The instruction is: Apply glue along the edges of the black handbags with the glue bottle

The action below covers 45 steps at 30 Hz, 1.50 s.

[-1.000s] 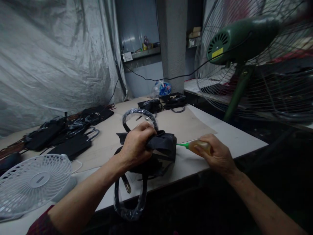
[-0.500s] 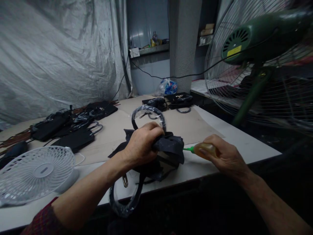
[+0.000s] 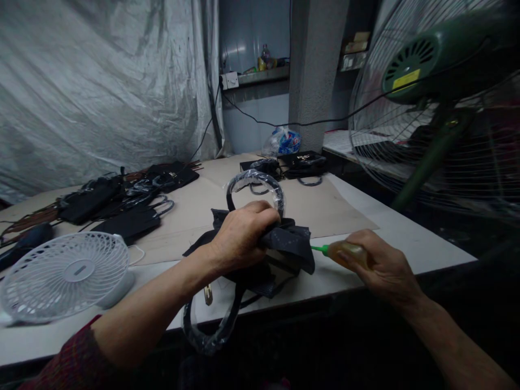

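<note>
Near the table's front edge, my left hand [image 3: 247, 233] grips a black handbag [image 3: 290, 246], its fingers wrapped into the bunched material. One plastic-wrapped handle [image 3: 255, 176] arches up behind the hand; another wrapped handle [image 3: 209, 341] hangs over the table edge. Beside it dangles a small gold-coloured metal piece [image 3: 208, 295]. My right hand [image 3: 379, 260] is closed round a squeeze bottle [image 3: 347, 254] of amber liquid with a green nozzle [image 3: 320, 248]. The nozzle tip points left at the bag's right flap; whether it touches cannot be made out. The bag's underside is hidden.
A white desk fan [image 3: 77, 271] stands at the left. Several black bags [image 3: 130, 222] lie at the back left, and more black bags [image 3: 303, 162] at the back. A large green fan [image 3: 414, 65] rises at the right. Cardboard [image 3: 195, 216] covers part of the table [image 3: 430, 244].
The whole view has shifted slightly, so the scene sits a little further right. Both hands keep their hold on the bag and the bottle; the nozzle stays beside the flap.
</note>
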{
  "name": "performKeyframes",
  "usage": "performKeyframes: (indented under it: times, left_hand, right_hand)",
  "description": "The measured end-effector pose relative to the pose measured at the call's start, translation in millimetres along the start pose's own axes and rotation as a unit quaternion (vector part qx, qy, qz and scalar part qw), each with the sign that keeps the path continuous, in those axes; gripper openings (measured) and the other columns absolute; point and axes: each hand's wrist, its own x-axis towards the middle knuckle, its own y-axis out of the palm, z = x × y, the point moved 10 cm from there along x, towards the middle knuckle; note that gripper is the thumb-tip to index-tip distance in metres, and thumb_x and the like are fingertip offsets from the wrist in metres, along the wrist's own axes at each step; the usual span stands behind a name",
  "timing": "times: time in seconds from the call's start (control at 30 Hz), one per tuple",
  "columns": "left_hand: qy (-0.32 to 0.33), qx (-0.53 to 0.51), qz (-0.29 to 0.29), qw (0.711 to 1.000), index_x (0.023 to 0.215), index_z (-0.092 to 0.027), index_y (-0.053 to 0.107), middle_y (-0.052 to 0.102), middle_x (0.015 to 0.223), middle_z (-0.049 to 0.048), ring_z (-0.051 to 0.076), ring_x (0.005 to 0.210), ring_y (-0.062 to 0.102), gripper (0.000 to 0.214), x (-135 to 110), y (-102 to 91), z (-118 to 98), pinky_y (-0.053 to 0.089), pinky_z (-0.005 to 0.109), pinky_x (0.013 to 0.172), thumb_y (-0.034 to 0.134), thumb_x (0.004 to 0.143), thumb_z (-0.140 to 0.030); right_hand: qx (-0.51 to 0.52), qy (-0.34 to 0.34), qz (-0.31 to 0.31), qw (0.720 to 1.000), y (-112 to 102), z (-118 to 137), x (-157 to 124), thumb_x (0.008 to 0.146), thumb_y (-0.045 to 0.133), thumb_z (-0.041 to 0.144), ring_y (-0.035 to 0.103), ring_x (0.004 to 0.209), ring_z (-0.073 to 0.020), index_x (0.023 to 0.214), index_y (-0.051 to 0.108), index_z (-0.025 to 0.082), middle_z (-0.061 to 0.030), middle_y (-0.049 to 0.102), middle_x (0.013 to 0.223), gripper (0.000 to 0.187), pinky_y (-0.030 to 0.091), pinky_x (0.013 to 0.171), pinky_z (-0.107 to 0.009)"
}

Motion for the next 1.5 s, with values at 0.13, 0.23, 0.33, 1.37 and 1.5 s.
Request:
performKeyframes:
  times: [0.13, 0.23, 0.33, 1.37, 1.5]
  left_hand:
    - [-0.002, -0.008, 0.002, 1.0, 0.096, -0.021, 0.063, 0.069, 0.103, 0.0076, 0.023, 0.09, 0.068, 0.039, 0.0, -0.3, 0.8, 0.055, 0.034, 0.075, 0.057, 0.062, -0.004]
    - [-0.004, -0.005, 0.004, 1.0, 0.096, -0.021, 0.062, 0.069, 0.103, 0.0074, 0.024, 0.091, 0.068, 0.038, -0.2, -0.4, 0.5, 0.054, 0.034, 0.075, 0.057, 0.061, -0.005]
    - [-0.005, -0.004, 0.007, 1.0, 0.096, -0.02, 0.063, 0.069, 0.104, 0.0077, 0.024, 0.091, 0.068, 0.037, -1.9, 0.0, -0.3, 0.054, 0.034, 0.075, 0.057, 0.062, -0.006]
    - [0.0, -0.015, 0.016, 1.0, 0.097, -0.02, 0.063, 0.069, 0.103, 0.0077, 0.023, 0.093, 0.067, 0.034, -9.9, 5.1, -3.1, 0.054, 0.034, 0.077, 0.057, 0.066, -0.006]
    - [0.007, -0.02, 0.002, 1.0, 0.097, -0.019, 0.063, 0.069, 0.103, 0.008, 0.023, 0.091, 0.067, 0.036, -11.5, 2.8, -4.2, 0.054, 0.034, 0.075, 0.056, 0.064, -0.005]
  right_hand:
    - [0.0, -0.008, -0.01, 1.0, -4.3, 3.1, 0.0, 0.098, 0.069, 0.04, 0.066, 0.077, -0.0231, 0.106, 0.063, 0.026, -0.0049, 0.067, 0.092, 0.017, 0.054, 0.066, -0.037]
    - [0.019, -0.009, 0.024, 0.999, 4.7, 6.9, -1.1, 0.099, 0.067, 0.042, 0.065, 0.073, -0.021, 0.101, 0.065, 0.026, -0.0036, 0.066, 0.087, 0.016, 0.053, 0.063, -0.034]
    - [0.026, -0.001, 0.043, 0.999, 12.1, 7.4, -5.4, 0.099, 0.067, 0.044, 0.065, 0.071, -0.0199, 0.101, 0.066, 0.026, -0.0031, 0.067, 0.086, 0.018, 0.052, 0.062, -0.032]
    - [0.041, 0.009, 0.068, 0.997, 18.7, 19.3, -15.9, 0.1, 0.065, 0.039, 0.066, 0.072, -0.0192, 0.1, 0.066, 0.027, -0.002, 0.066, 0.087, 0.012, 0.052, 0.063, -0.031]
    - [0.013, 0.026, 0.01, 1.0, 8.2, 14.6, -15.4, 0.098, 0.068, 0.04, 0.066, 0.076, -0.0202, 0.102, 0.065, 0.027, -0.0028, 0.067, 0.09, 0.014, 0.052, 0.065, -0.032]
